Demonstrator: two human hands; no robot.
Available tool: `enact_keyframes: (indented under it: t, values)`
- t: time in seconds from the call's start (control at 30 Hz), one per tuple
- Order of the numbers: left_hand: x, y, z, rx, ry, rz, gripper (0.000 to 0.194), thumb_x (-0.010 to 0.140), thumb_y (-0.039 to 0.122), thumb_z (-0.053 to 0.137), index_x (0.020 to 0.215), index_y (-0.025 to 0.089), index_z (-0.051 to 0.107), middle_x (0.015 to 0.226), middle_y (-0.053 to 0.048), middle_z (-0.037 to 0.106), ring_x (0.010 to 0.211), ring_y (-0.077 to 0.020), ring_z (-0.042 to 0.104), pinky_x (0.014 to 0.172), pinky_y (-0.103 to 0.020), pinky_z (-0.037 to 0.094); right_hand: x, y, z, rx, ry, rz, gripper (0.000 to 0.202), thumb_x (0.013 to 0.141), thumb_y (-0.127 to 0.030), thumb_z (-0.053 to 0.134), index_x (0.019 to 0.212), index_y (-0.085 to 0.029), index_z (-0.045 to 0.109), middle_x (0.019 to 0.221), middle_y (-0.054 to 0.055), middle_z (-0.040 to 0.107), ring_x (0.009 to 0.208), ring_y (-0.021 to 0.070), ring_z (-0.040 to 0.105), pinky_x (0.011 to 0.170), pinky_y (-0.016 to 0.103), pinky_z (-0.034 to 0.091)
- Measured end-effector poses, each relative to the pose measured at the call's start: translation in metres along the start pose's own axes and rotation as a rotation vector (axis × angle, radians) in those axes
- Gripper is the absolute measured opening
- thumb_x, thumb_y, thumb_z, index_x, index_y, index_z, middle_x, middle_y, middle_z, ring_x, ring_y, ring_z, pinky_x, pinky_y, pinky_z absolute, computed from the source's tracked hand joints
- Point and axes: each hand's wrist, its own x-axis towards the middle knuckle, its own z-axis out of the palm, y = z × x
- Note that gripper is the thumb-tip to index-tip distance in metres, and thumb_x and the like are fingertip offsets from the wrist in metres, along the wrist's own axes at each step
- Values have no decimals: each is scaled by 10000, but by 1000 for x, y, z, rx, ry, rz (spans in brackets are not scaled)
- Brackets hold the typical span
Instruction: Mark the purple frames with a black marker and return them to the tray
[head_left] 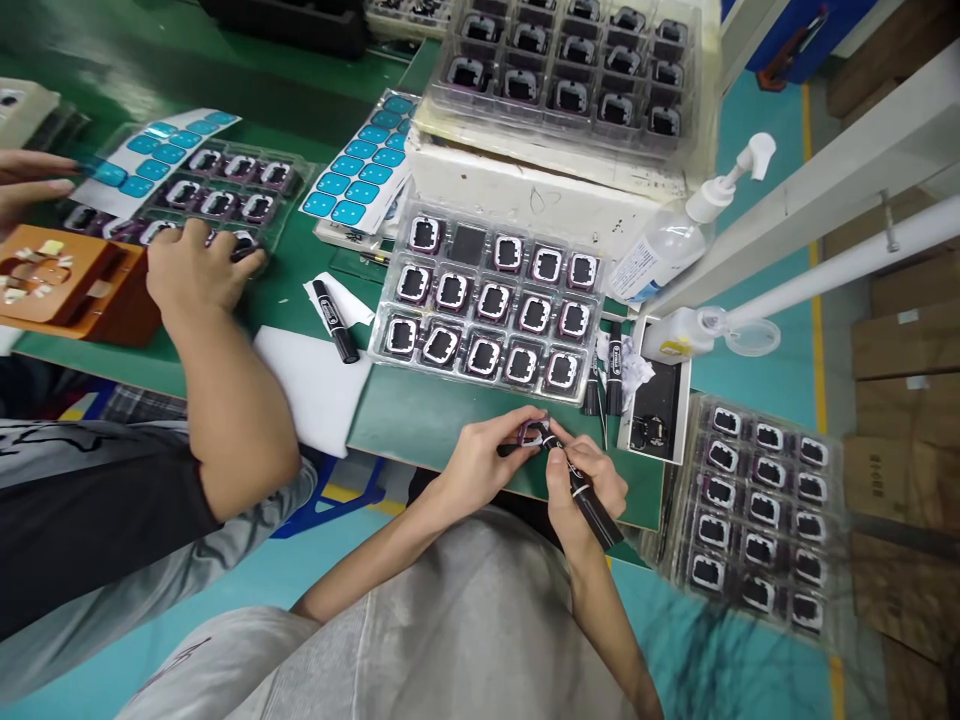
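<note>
Near the table's front edge, my left hand (484,455) pinches a small purple-and-white frame part (532,434) between thumb and fingers. My right hand (583,478) is closed around a black marker (594,512), its tip end touching or very near the part. Just beyond my hands lies a clear plastic tray (480,376) with several similar parts in rows; one compartment in its back row holds no part. Another black marker (334,320) rests on white paper left of the tray. More markers (614,368) lie at the tray's right side.
A co-worker's hand (199,265) reaches over another tray at left, beside an orange fixture (112,290). Blue sticker sheets (360,170), a stacked tray (562,100), a pump bottle (664,245), a small white box (681,415) and a right-hand tray (757,510) surround the workspace.
</note>
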Motion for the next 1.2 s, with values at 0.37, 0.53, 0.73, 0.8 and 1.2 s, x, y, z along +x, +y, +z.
enact_keyframes:
  t: [0.37, 0.53, 0.73, 0.8, 1.2]
  values:
    - [4, 2, -1, -95, 1, -109, 437, 987, 364, 853, 1422, 323, 836, 1432, -23, 881, 1199, -331, 904, 1138, -447, 758, -6, -3, -1, 0, 50, 196, 137, 960, -293, 812, 932, -294, 678, 796, -57, 777, 890, 289, 929, 704, 389, 755]
    - [6, 8, -6, -145, -38, -159, 491, 953, 352, 899, 1431, 271, 822, 1212, -35, 928, 1144, -324, 917, 1090, -429, 768, -3, -4, 2, 72, 66, 202, 150, 949, -232, 818, 926, -273, 675, 752, -72, 731, 888, 279, 926, 718, 360, 736]
    - [9, 9, -13, -267, -93, -225, 543, 896, 301, 967, 1405, 220, 795, 1167, -62, 918, 1111, -299, 920, 1075, -418, 759, -12, 7, 2, 139, 107, 219, 172, 939, -269, 847, 933, -273, 675, 774, -82, 684, 810, 225, 870, 741, 411, 769]
    - [10, 8, -14, -310, -110, -225, 540, 883, 292, 982, 1384, 221, 793, 1236, -74, 904, 1112, -286, 916, 1071, -405, 756, -15, 11, 2, 210, 106, 221, 161, 944, -252, 831, 971, -291, 677, 749, -103, 644, 757, 183, 804, 797, 478, 801]
    - [6, 2, -6, -304, -26, -114, 394, 953, 366, 967, 1289, 229, 814, 1240, -83, 887, 1156, -279, 887, 1110, -427, 734, -20, 13, 0, 240, 121, 216, 154, 951, -309, 768, 1011, -311, 626, 733, -110, 577, 683, 158, 700, 813, 539, 802]
